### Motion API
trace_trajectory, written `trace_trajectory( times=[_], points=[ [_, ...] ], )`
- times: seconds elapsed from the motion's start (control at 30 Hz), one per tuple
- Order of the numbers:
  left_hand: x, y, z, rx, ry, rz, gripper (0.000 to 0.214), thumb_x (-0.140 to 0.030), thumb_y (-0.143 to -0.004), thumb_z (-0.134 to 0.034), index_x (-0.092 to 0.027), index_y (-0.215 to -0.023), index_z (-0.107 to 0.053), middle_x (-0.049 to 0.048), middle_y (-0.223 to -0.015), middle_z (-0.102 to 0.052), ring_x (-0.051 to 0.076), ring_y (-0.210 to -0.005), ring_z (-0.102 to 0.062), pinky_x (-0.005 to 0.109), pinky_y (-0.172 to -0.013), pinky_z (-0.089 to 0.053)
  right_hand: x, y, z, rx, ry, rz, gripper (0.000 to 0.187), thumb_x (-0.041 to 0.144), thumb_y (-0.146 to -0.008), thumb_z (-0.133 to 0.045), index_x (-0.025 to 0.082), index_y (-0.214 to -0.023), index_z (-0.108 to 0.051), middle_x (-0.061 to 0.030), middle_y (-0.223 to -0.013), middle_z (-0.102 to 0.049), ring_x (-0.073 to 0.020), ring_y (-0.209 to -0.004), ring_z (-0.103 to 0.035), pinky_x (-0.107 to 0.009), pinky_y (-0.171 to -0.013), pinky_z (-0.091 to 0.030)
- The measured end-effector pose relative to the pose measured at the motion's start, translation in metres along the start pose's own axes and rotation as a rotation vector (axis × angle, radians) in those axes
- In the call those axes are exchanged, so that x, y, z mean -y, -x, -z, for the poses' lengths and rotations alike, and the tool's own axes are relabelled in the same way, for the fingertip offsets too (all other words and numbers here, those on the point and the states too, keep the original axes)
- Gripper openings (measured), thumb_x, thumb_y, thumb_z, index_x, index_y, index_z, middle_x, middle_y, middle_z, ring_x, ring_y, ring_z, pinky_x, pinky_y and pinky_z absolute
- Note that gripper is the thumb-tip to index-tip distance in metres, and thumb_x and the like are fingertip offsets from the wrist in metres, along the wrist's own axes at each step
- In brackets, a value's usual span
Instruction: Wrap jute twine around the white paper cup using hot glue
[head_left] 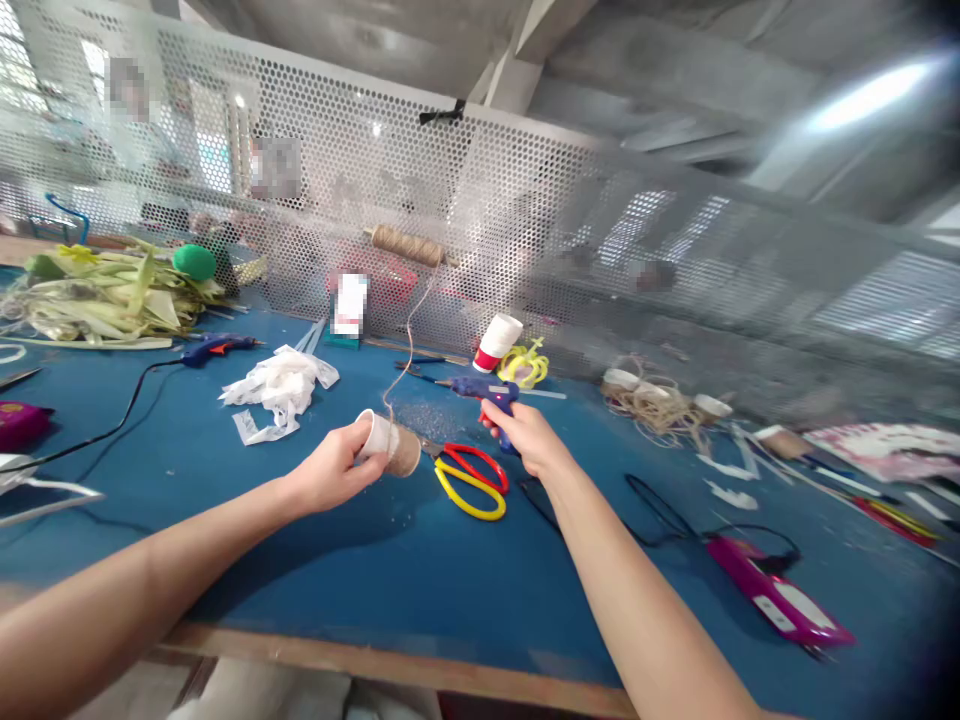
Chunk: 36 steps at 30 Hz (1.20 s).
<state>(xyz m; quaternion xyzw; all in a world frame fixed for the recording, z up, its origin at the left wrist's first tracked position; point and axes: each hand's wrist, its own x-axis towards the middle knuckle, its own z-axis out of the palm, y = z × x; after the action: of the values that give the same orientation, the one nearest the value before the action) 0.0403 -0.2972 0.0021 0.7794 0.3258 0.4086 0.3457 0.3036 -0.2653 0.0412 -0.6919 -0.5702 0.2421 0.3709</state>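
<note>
My left hand (334, 468) is closed round a small white paper cup (388, 443) partly wrapped in brown twine, held on its side just above the blue table (420, 570). A strand of twine (411, 330) runs from the cup up to a twine spool (407, 245) hung on the perforated panel. My right hand (525, 435) grips the handle of a blue glue gun (486, 391), its nozzle pointing left toward the cup. Red and yellow scissors (472, 478) lie on the table between my hands.
A red and white cup (495, 343) and yellow loops (525, 365) stand behind the glue gun. White strips (281, 385), a second glue gun (217, 346) and dried leaves (105, 295) lie left. Twine coils (660, 405) and a pink device (776, 590) with cable lie right.
</note>
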Motion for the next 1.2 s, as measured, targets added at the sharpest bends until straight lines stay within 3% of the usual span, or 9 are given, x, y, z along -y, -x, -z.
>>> trace_trajectory(
  times=[0.2, 0.3, 0.4, 0.53, 0.6, 0.67, 0.83, 1.03, 1.2],
  points=[
    [-0.001, 0.001, -0.001, 0.02, -0.052, -0.039, 0.011, -0.02, -0.078, -0.045, -0.017, -0.067, -0.042, -0.003, -0.066, -0.04, 0.009, -0.059, -0.036, 0.021, -0.055, -0.035, -0.029, -0.039, -0.019, -0.06, 0.299, -0.17, 0.033, 0.04, -0.078, -0.057, 0.013, -0.061, -0.061, -0.0069, -0.049, -0.059, -0.0174, -0.049, -0.059, -0.026, -0.05, -0.043],
    [-0.002, 0.001, 0.0, 0.035, -0.053, -0.056, 0.011, -0.02, -0.078, -0.044, -0.017, -0.067, -0.042, -0.0028, -0.066, -0.04, 0.009, -0.06, -0.037, 0.022, -0.055, -0.036, -0.023, -0.038, -0.025, -0.108, 0.392, -0.171, 0.027, 0.035, -0.077, -0.06, 0.01, -0.068, -0.065, -0.0183, -0.074, -0.067, -0.03, -0.083, -0.064, -0.036, -0.071, -0.046],
    [-0.005, 0.001, 0.0, 0.038, -0.057, -0.082, 0.011, -0.019, -0.078, -0.044, -0.017, -0.067, -0.042, -0.0026, -0.067, -0.041, 0.009, -0.06, -0.037, 0.021, -0.056, -0.036, -0.003, -0.026, -0.032, -0.107, 0.396, -0.097, 0.026, 0.035, -0.077, -0.061, 0.011, -0.083, -0.068, -0.0221, -0.104, -0.063, -0.0339, -0.111, -0.052, -0.042, -0.087, -0.04],
    [-0.008, 0.002, -0.001, 0.049, -0.048, -0.089, 0.01, -0.018, -0.077, -0.043, -0.016, -0.067, -0.043, -0.0024, -0.067, -0.042, 0.009, -0.061, -0.038, 0.021, -0.058, -0.036, 0.03, 0.001, -0.051, 0.19, 0.229, 0.063, 0.043, 0.054, -0.082, -0.048, 0.019, -0.078, -0.072, -0.009, -0.094, -0.069, -0.0239, -0.095, -0.06, -0.033, -0.081, -0.044],
    [-0.009, 0.003, -0.002, 0.058, -0.044, -0.071, 0.008, -0.018, -0.077, -0.044, -0.016, -0.069, -0.044, -0.0023, -0.068, -0.043, 0.01, -0.062, -0.038, 0.022, -0.059, -0.037, 0.042, 0.014, -0.062, 0.461, -0.067, 0.155, 0.044, 0.055, -0.083, -0.045, 0.02, -0.085, -0.072, -0.0059, -0.092, -0.07, -0.0188, -0.088, -0.061, -0.031, -0.077, -0.045],
    [-0.009, 0.004, -0.003, 0.06, -0.029, -0.04, 0.007, -0.02, -0.076, -0.044, -0.015, -0.071, -0.046, -0.0023, -0.068, -0.043, 0.01, -0.062, -0.038, 0.022, -0.059, -0.037, 0.049, 0.024, -0.069, 0.607, -0.398, 0.184, 0.034, 0.05, -0.076, -0.059, 0.02, -0.088, -0.071, -0.0049, -0.091, -0.07, -0.0161, -0.083, -0.061, -0.03, -0.077, -0.045],
    [-0.009, 0.003, -0.002, 0.082, 0.163, 0.114, 0.015, -0.029, -0.074, -0.051, -0.014, -0.075, -0.049, -0.0026, -0.066, -0.045, 0.01, -0.059, -0.04, 0.022, -0.056, -0.036, 0.057, 0.039, -0.063, 0.446, -0.72, 0.157, 0.018, 0.034, -0.059, -0.077, 0.019, -0.067, -0.068, 0.0001, -0.076, -0.067, -0.012, -0.077, -0.059, -0.028, -0.08, -0.043],
    [-0.013, -0.001, 0.0, 0.103, 0.472, 0.309, 0.026, -0.029, -0.068, -0.054, -0.013, -0.088, -0.055, 0.0017, -0.079, -0.061, 0.015, -0.075, -0.053, 0.026, -0.073, -0.042, 0.066, 0.053, -0.047, 0.261, -0.645, 0.213, 0.021, 0.036, -0.058, -0.077, 0.019, -0.066, -0.067, 0.0008, -0.069, -0.065, -0.0121, -0.07, -0.056, -0.03, -0.076, -0.043],
    [-0.016, 0.0, -0.002, 0.145, 0.477, 0.314, 0.024, -0.028, -0.066, -0.055, -0.013, -0.085, -0.055, 0.0024, -0.081, -0.063, 0.017, -0.078, -0.055, 0.028, -0.076, -0.043, 0.06, 0.049, -0.05, 0.237, -0.573, 0.252, 0.022, 0.037, -0.059, -0.075, 0.018, -0.067, -0.067, 0.0013, -0.067, -0.063, -0.0118, -0.067, -0.054, -0.03, -0.073, -0.042]
  ],
)
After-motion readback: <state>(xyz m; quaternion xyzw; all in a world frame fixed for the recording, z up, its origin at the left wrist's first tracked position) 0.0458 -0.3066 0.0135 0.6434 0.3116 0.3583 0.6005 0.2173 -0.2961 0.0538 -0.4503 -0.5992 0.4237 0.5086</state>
